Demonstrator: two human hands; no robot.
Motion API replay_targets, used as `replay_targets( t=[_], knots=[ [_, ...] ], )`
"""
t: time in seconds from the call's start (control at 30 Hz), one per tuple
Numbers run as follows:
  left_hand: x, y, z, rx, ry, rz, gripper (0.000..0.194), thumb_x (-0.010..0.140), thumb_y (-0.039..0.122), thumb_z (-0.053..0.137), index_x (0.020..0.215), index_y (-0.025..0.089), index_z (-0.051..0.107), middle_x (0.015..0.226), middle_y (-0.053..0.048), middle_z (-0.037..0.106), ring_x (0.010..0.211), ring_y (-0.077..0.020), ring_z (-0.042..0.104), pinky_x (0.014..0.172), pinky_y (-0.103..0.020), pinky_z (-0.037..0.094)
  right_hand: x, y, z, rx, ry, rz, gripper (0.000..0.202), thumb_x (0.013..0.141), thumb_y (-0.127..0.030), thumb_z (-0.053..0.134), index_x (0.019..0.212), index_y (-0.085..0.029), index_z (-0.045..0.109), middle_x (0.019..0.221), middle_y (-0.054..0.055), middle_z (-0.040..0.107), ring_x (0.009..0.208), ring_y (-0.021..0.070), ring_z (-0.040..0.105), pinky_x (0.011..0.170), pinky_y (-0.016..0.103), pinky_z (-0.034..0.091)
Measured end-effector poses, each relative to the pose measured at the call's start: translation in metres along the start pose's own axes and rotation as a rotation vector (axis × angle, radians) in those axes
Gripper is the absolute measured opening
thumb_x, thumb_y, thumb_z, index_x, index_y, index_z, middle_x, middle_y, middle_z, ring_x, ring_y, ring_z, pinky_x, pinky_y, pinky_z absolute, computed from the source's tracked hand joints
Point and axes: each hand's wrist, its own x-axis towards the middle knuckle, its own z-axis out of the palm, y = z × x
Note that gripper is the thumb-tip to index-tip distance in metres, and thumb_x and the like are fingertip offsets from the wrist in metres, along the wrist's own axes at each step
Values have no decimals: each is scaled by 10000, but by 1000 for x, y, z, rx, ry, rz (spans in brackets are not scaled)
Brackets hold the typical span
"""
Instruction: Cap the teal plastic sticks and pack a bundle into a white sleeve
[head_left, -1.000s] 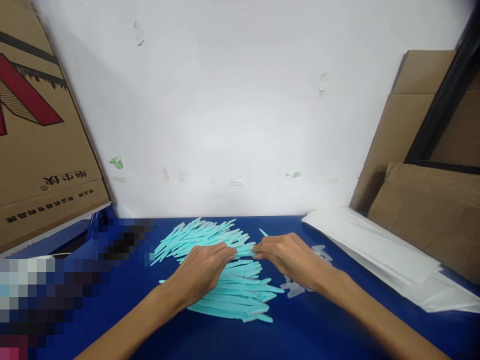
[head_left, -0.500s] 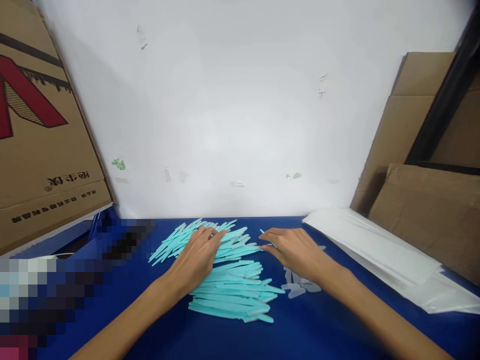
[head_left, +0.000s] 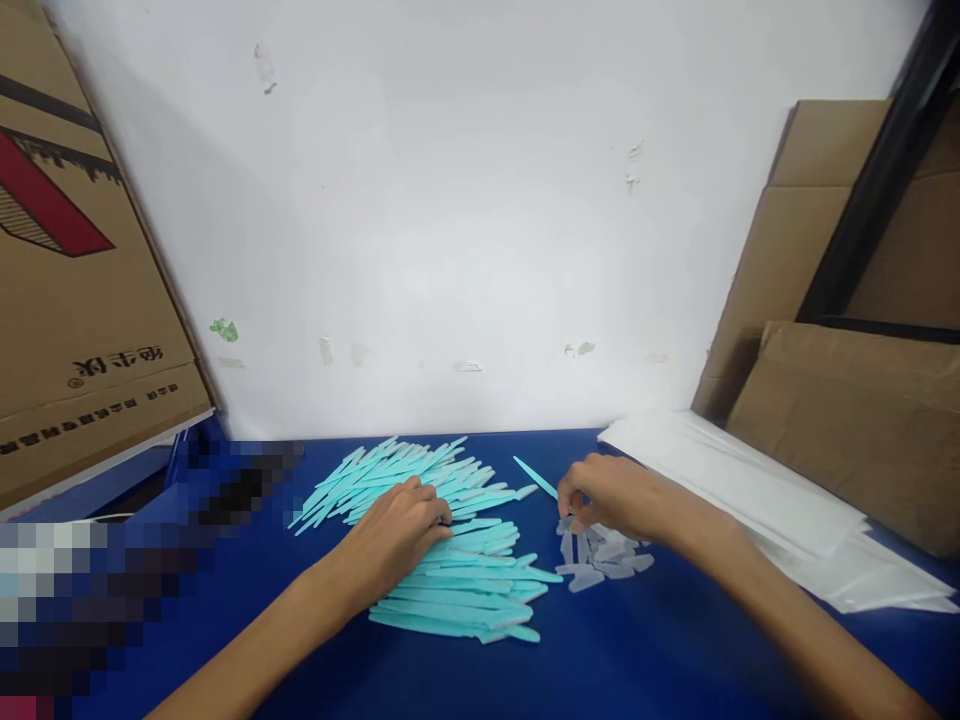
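Observation:
Two heaps of thin turquoise pieces lie on the blue table, a back heap point(head_left: 450, 475) and a front heap point(head_left: 465, 600). My left hand point(head_left: 401, 525) rests with curled fingers between them; what is under its fingertips is hidden. My right hand point(head_left: 592, 492) is closed at the back edge of a small pile of translucent pieces point(head_left: 611, 555). One turquoise stick point(head_left: 534, 476) juts out from its fingers to the upper left. Whether a translucent piece is also between the fingertips is too small to tell.
White sheets point(head_left: 750, 480) lie on the blue table point(head_left: 600, 660) at the right. A printed carton point(head_left: 105, 300) stands at the left, and brown cardboard point(head_left: 847, 430) at the right. A white wall point(head_left: 465, 220) rises behind the table.
My right hand has moved right and down to the translucent pieces, with the turquoise stick in it. My left hand has shifted slightly down toward the front heap. The view has shifted a little.

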Motion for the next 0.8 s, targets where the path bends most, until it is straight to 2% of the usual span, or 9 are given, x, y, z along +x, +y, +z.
replay_targets(
  t=[0.1, 0.27, 0.37, 0.47, 0.6, 0.8],
  knots=[
    [0, 1, 0, -13, -10, -16, 161, 981, 208, 515, 920, 189, 663, 909, -57, 658, 862, -226, 572, 836, -377, 436, 2, -8, 2, 16, -1, 12, 42, 778, -197, 736, 783, -234, 755, 786, 18, 762, 757, 210, 701, 565, 248, 348],
    [-2, 8, 0, -6, -25, -81, 129, 968, 171, 489, 885, 165, 588, 955, -82, 627, 860, -231, 552, 738, -336, 438, 6, -15, 11, -44, 81, -114, 109, 876, -196, 645, 773, -202, 680, 788, 10, 738, 693, 174, 665, 534, 256, 283],
    [-3, 8, 0, -34, -20, -79, 116, 968, 174, 481, 878, 174, 554, 938, -73, 616, 847, -231, 539, 683, -312, 411, 6, -18, 14, -111, 136, -153, 130, 956, -230, 553, 856, -205, 632, 667, -7, 671, 582, 158, 596, 509, 269, 228],
    [-2, 5, 2, -35, 46, -57, 133, 1001, 207, 422, 920, 190, 526, 884, -51, 606, 821, -228, 527, 669, -308, 381, 4, -24, 10, -143, 200, -162, 144, 1006, -266, 476, 958, -220, 604, 605, -22, 617, 531, 159, 553, 506, 273, 209],
    [-1, 5, 1, -27, 119, -49, 133, 1021, 225, 376, 967, 206, 496, 862, -34, 593, 795, -219, 523, 671, -305, 362, 2, -33, 2, -97, 274, -191, 147, 1008, -295, 481, 1040, -256, 619, 752, -4, 696, 620, 163, 614, 535, 256, 263],
    [0, 8, 0, -16, 161, -31, 134, 1028, 232, 362, 986, 219, 488, 862, -21, 587, 780, -210, 522, 679, -300, 352, 3, -35, -1, -59, 364, -212, 187, 989, -324, 522, 1022, -275, 699, 985, 7, 747, 805, 180, 683, 599, 247, 360]
  ],
)
